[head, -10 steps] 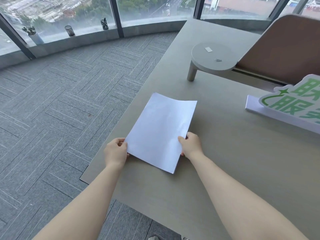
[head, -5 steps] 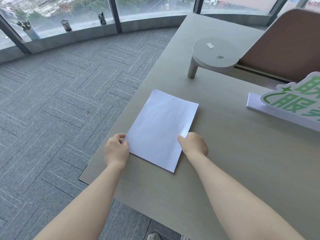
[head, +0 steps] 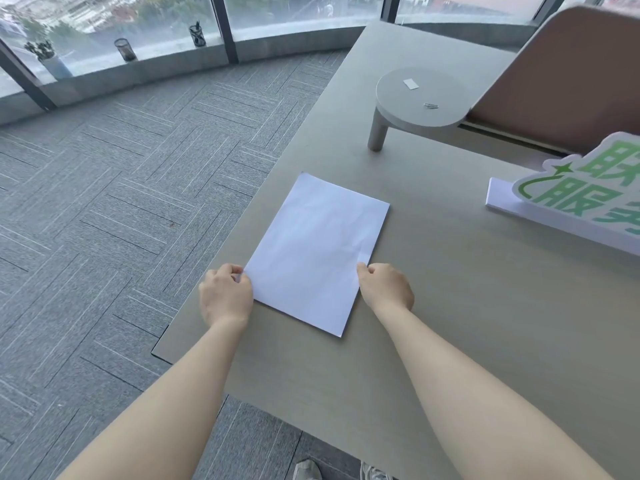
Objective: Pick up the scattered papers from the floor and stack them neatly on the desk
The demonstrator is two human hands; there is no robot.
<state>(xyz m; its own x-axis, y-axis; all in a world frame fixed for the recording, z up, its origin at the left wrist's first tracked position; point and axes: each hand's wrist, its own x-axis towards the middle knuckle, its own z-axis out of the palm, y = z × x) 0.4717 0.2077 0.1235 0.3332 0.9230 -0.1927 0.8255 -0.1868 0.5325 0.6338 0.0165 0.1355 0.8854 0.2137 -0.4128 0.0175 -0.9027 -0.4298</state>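
On the desk [head: 467, 306], both curled hands pinch the papers [head: 317, 251] at their side edges.

Your arms [head: 485, 393] are bare to the frame edge, no sleeves, and your hands [head: 225, 296] bare; pale sneakers [head: 308, 471] show below.

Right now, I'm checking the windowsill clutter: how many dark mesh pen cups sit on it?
2: one dark mesh pen cup left of the window post, another just left of the next post. More may sit beyond the frame.
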